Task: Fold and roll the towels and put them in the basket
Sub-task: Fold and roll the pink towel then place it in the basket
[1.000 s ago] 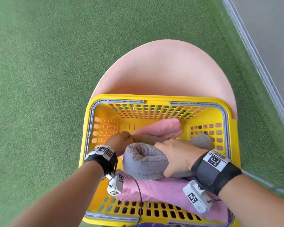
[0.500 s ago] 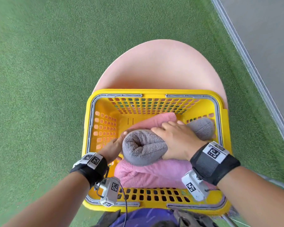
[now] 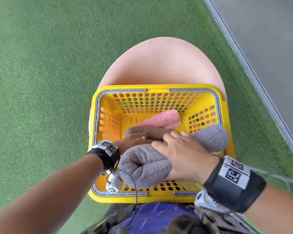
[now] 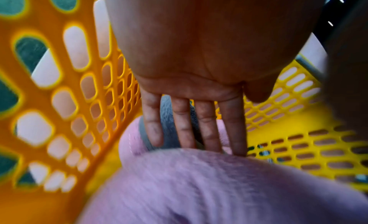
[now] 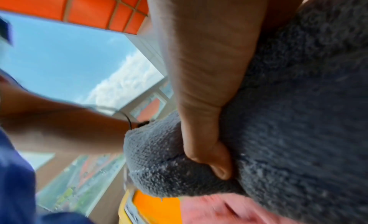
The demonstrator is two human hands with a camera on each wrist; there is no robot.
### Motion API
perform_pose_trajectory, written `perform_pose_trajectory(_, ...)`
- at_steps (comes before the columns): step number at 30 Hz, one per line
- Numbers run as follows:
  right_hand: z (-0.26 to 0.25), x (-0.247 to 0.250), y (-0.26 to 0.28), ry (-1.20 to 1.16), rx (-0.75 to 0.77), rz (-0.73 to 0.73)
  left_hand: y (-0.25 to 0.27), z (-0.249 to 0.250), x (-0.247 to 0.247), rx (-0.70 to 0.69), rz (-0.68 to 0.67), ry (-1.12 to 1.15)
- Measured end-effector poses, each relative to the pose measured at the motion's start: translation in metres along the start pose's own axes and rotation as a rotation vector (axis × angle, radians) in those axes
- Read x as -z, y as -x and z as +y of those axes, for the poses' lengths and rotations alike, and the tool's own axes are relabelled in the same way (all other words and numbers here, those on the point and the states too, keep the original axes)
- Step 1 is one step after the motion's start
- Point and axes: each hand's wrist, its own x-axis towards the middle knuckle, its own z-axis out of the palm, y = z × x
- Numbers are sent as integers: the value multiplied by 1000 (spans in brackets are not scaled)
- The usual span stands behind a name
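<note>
A yellow slotted basket (image 3: 157, 87) stands on a pink round table. My right hand (image 3: 181, 154) grips a rolled grey towel (image 3: 142, 168) from above and holds it slantwise over the basket, its far end above the right rim. In the right wrist view my thumb (image 5: 207, 133) digs into that grey towel (image 5: 298, 117). My left hand (image 3: 132, 143) reaches into the basket behind the roll, fingers (image 4: 191, 125) straight, touching a brownish rolled towel (image 3: 152, 131). A pink towel (image 3: 162, 119) lies beyond it, and another pink towel (image 4: 199, 180) lies under the grey roll.
The pink table (image 3: 159, 65) stands on green turf (image 3: 41, 65). A metal strip (image 3: 243, 65) and grey paving (image 3: 269, 31) run along the right. The basket's near rim is against my purple clothing (image 3: 159, 215). The basket's far left corner holds no towels.
My right hand has raised the grey roll and swung its far end over the right rim. My left hand has left the roll's end and reached in onto the brownish towel.
</note>
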Motion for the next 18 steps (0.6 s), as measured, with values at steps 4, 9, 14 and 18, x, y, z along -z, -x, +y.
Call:
perform_pose_trajectory(4,-2,-55,-7,-103,-29,-224,-18,-13,9,17,-176,-329)
perform_pose_trajectory(9,22,-76,-18,-483,-132,-311,-13,-17,6,-80,-251,-793)
perform_pose_trajectory(14,57,-66,-47,-472,-235,-225,-17,-27,0,-132,-58,-777)
perform_pose_trajectory(18,58,-81,-64,-357,-197,-488,-27,-28,0,-158,72,-778)
